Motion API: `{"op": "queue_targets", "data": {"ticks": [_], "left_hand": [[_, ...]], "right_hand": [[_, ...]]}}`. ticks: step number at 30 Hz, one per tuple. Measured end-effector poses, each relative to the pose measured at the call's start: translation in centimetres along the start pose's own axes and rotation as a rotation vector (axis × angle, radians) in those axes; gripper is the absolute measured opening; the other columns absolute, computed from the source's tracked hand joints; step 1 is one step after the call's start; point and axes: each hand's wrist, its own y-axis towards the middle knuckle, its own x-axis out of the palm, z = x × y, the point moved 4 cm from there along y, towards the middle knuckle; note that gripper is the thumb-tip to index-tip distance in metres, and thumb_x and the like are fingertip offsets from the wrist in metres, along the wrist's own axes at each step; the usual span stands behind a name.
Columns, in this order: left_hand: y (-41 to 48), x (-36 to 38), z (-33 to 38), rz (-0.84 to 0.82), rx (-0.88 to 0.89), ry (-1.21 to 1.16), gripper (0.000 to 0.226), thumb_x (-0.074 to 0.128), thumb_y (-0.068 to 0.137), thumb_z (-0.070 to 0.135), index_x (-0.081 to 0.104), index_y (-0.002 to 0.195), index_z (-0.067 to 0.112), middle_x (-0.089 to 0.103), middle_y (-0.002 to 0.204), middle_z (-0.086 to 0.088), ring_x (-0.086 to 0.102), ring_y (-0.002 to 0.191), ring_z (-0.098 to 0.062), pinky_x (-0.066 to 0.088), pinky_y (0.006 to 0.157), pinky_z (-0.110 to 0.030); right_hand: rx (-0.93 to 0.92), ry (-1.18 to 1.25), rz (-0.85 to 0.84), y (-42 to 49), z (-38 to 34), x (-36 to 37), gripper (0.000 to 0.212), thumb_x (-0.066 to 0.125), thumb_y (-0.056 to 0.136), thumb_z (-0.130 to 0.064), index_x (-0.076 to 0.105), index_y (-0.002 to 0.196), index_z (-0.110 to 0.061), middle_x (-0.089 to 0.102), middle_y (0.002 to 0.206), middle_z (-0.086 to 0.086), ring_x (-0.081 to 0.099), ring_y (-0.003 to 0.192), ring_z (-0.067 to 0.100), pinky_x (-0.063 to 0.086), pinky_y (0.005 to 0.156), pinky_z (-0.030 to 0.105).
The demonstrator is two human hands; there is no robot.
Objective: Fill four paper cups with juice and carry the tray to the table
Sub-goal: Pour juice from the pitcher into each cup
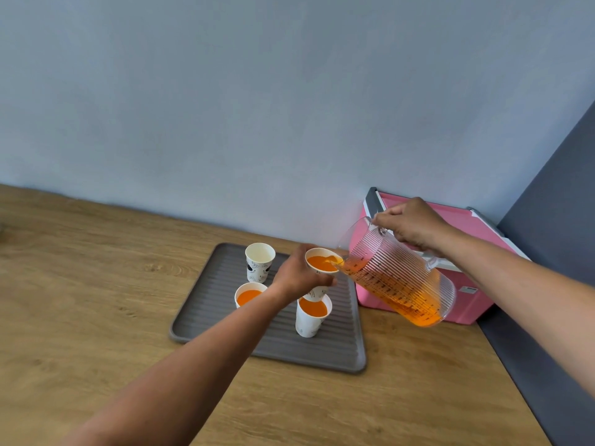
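A grey ribbed tray (225,320) lies on the wooden counter. My left hand (297,273) grips a paper cup (322,263) lifted above the tray; orange juice nearly fills it. My right hand (413,223) holds the handle of a clear ribbed pitcher (402,281), tilted with its spout at that cup's rim and juice inside. Two cups with juice stand on the tray, one at the left (248,294) and one in front (310,315). An empty patterned cup (259,262) stands at the tray's back.
A pink cooler box (467,297) sits against the wall behind the pitcher, right of the tray. The blue-grey wall (257,107) runs along the counter's back. A dark grey panel (547,220) bounds the wooden counter (80,300) on the right.
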Motion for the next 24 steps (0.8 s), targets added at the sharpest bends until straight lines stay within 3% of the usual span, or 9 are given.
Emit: {"op": "queue_targets", "data": {"ticks": [4, 7, 15, 24], "left_hand": [[0.5, -0.3, 0.3, 0.005, 0.000, -0.001, 0.085, 0.088, 0.064, 0.036, 0.041, 0.134, 0.025, 0.059, 0.127, 0.001, 0.057, 0.114, -0.020, 0.051, 0.094, -0.037], [1.1, -0.5, 0.6, 0.009, 0.018, 0.004, 0.083, 0.087, 0.067, 0.035, 0.040, 0.134, 0.025, 0.057, 0.128, 0.000, 0.057, 0.115, -0.021, 0.051, 0.093, -0.037], [3.6, -0.7, 0.6, 0.015, 0.032, 0.034, 0.083, 0.086, 0.069, 0.037, 0.035, 0.135, 0.027, 0.053, 0.129, 0.000, 0.055, 0.113, -0.021, 0.049, 0.088, -0.035], [6.8, 0.2, -2.1, 0.024, -0.055, 0.143, 0.085, 0.085, 0.071, 0.031, 0.033, 0.138, 0.023, 0.050, 0.136, -0.006, 0.052, 0.120, -0.027, 0.045, 0.088, -0.035]], "right_hand": [[0.042, 0.120, 0.014, 0.7, 1.5, -0.3, 0.025, 0.066, 0.089, -0.028, 0.074, 0.097, -0.006, 0.034, 0.032, -0.009, 0.021, 0.028, 0.008, 0.020, 0.040, 0.015], [0.059, 0.210, 0.036, 0.8, 2.5, -0.5, 0.021, 0.068, 0.087, -0.029, 0.073, 0.099, -0.013, 0.035, 0.034, -0.008, 0.020, 0.030, 0.009, 0.018, 0.041, 0.015], [0.095, 0.379, 0.178, 1.1, 5.4, -0.5, 0.027, 0.067, 0.089, -0.026, 0.072, 0.107, -0.006, 0.041, 0.042, -0.003, 0.021, 0.029, 0.007, 0.019, 0.033, 0.013], [0.156, 0.509, 0.287, 1.9, 7.3, -0.1, 0.023, 0.065, 0.088, -0.021, 0.073, 0.099, -0.003, 0.041, 0.037, -0.008, 0.023, 0.028, 0.008, 0.020, 0.032, 0.014]]}}
